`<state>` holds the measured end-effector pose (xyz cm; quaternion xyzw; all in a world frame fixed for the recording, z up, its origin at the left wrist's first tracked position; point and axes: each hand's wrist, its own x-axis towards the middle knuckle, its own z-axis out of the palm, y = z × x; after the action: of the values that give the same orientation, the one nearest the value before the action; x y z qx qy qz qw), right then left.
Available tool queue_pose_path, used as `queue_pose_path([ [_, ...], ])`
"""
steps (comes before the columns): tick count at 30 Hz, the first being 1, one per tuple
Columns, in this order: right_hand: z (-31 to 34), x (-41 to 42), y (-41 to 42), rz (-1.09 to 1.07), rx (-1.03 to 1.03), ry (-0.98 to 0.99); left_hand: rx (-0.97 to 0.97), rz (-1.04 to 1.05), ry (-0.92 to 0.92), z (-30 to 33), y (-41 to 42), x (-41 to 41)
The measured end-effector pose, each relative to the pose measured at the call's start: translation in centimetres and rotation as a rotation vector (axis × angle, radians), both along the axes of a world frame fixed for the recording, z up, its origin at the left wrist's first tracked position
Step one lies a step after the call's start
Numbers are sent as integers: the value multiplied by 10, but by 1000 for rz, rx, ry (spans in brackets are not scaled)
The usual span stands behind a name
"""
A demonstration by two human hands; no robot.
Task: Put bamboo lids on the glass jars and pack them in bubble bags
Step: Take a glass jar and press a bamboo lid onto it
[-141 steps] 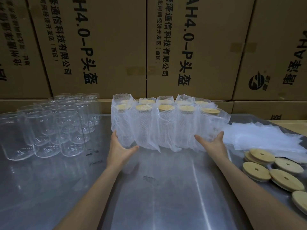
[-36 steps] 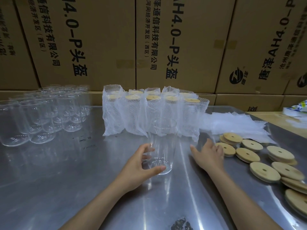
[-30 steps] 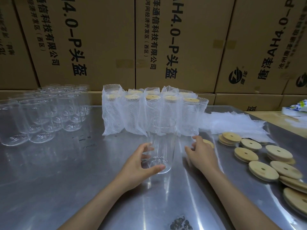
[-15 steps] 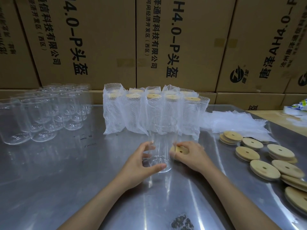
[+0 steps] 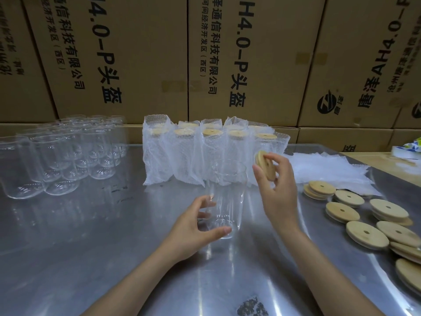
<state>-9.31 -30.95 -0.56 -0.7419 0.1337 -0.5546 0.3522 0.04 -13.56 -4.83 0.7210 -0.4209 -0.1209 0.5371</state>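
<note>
A clear glass jar [image 5: 227, 190] stands upright and lidless on the steel table [image 5: 91, 247]. My left hand [image 5: 193, 226] grips its lower part from the left. My right hand [image 5: 276, 190] pinches a round bamboo lid [image 5: 265, 164], tilted on edge just right of the jar's rim and a little above it. Behind the jar stand several lidded jars in bubble bags [image 5: 205, 153]. Several loose bamboo lids [image 5: 366, 233] lie at the right. A pile of flat bubble bags [image 5: 325, 169] lies behind them.
Several bare glass jars [image 5: 57, 160] stand in a cluster at the left. Stacked cardboard boxes [image 5: 136, 55] wall off the back. A dark smudge [image 5: 250, 307] marks the table's near edge. A small printed packet [image 5: 407, 149] lies at the far right.
My right hand picked a bamboo lid off the table and lifted it from beside the jar's base to beside its rim. My left hand kept its hold on the jar.
</note>
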Motion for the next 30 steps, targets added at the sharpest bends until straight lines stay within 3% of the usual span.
queue_pose_path([
  [5,20,4,33,97,-171,-163,-17,-4,30,-1,-2,-2],
  [13,22,14,46,221,-248,0,-15,0,16,-2,-3,-1],
  [30,29,2,40,92,-473,130,-9,-20,35,1,-1,-4],
])
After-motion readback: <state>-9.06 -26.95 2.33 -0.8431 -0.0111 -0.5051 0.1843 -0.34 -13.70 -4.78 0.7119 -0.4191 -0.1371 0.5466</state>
